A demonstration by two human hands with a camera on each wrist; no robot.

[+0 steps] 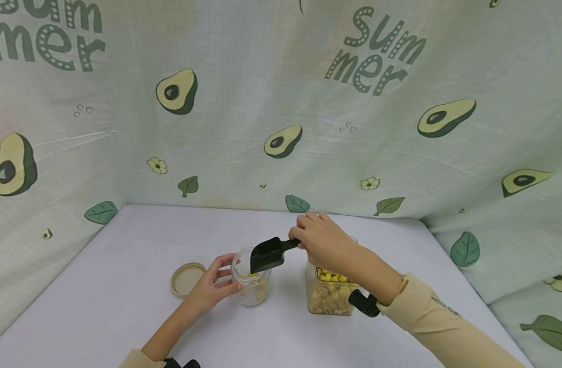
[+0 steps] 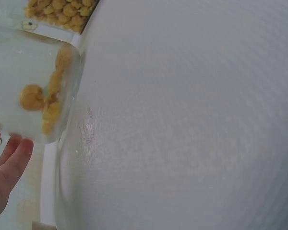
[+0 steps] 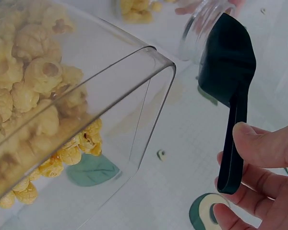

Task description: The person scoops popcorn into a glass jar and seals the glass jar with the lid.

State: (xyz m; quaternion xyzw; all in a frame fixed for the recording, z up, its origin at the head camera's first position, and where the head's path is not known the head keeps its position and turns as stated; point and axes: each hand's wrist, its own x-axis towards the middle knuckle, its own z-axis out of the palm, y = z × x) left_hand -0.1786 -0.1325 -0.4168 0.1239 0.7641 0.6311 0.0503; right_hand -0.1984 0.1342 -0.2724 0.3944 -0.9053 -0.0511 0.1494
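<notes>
My right hand [image 1: 324,243] pinches the handle of a black scoop [image 1: 267,254] between thumb and fingers. The scoop's blade tilts down over the mouth of a clear glass jar [image 1: 252,295]. On the jar's left side, my left hand [image 1: 212,283] holds it, fingers behind and thumb in front. Several pieces of yellow popcorn [image 2: 50,110] lie at the bottom of the jar in the left wrist view. Below my right forearm stands a clear square container [image 1: 311,291] of popcorn, partly hidden by that arm. In the right wrist view the scoop [image 3: 229,62] shows its dark underside.
A round lid [image 1: 187,280] with a beige rim lies on the white table [image 1: 124,286], left of the jar and close to my left fingers. Behind the table hangs a cloth [image 1: 230,168] printed with avocados and leaves.
</notes>
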